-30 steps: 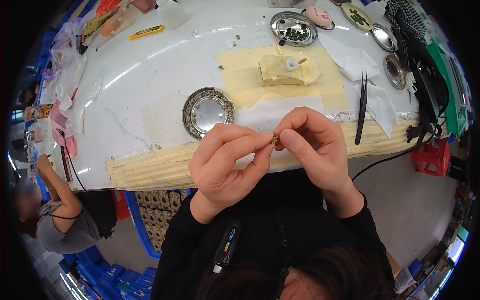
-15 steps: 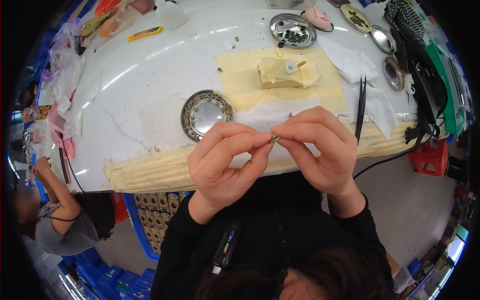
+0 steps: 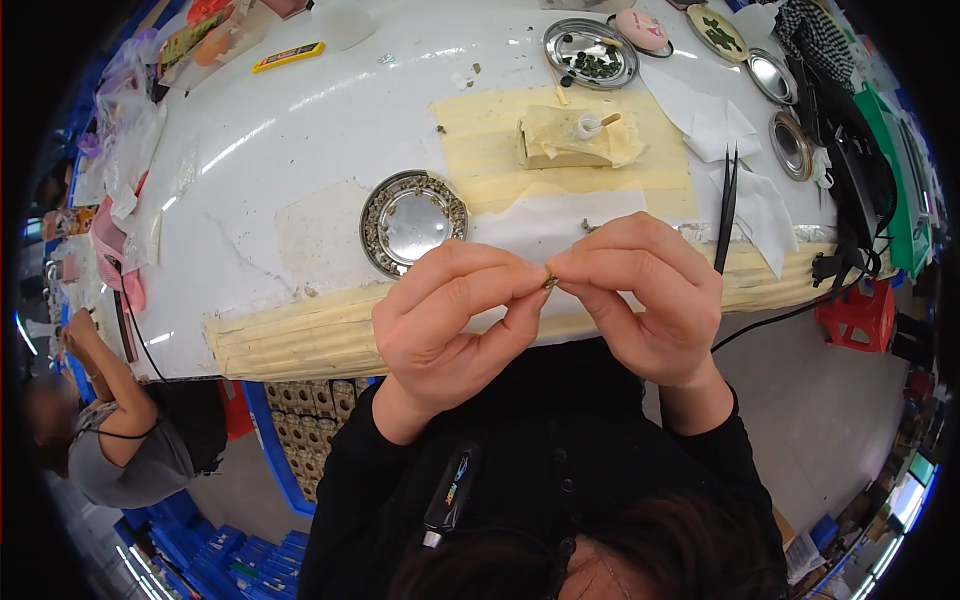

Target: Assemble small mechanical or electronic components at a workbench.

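Above the white worktop [image 3: 260, 190], a tiny gold-toned piece [image 3: 550, 282] is pinched by left hand [image 3: 445, 325] and right hand [image 3: 650, 300] — apparently for steadiness.

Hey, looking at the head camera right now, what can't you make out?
All in the head view:
Small piece: exact shape too small to tell, partly covered by the left fingers.
Right fingers: their own tips hide whether they grip it.
Pieces in the near metal dish: too small to identify.
Blue crate: partly hidden by the taped table edge.
Clear container: cut off by the top edge.
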The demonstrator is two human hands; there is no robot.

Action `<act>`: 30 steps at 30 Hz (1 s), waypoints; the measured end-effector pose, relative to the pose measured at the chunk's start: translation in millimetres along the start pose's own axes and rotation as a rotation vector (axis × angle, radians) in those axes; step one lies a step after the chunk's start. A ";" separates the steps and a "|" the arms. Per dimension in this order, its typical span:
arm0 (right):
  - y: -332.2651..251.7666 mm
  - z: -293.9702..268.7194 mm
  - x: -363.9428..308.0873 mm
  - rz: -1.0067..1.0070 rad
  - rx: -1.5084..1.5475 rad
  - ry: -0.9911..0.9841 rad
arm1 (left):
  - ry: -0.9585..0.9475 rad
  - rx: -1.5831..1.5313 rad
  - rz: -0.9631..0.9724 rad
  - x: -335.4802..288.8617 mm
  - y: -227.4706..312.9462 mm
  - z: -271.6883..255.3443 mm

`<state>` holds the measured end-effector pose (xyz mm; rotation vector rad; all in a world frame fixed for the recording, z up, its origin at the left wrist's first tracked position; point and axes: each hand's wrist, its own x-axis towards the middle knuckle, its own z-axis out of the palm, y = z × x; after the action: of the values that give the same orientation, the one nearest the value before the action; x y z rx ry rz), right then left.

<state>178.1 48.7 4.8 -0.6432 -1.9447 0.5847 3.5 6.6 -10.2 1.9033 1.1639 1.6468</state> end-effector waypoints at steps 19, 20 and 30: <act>1.7 2.3 -3.5 -0.005 0.038 0.004 | -0.013 -0.001 0.038 -1.0 -1.4 -1.2; 2.3 2.1 -3.2 -0.006 0.037 0.003 | -0.018 -0.006 0.019 -0.6 -0.6 -1.3; 3.8 0.0 0.6 -0.011 0.003 -0.017 | -0.032 0.016 -0.012 2.5 0.0 -1.9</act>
<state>178.6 51.9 2.7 -0.6267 -1.9623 0.5876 1.6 8.1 -8.1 1.9220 1.1766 1.5994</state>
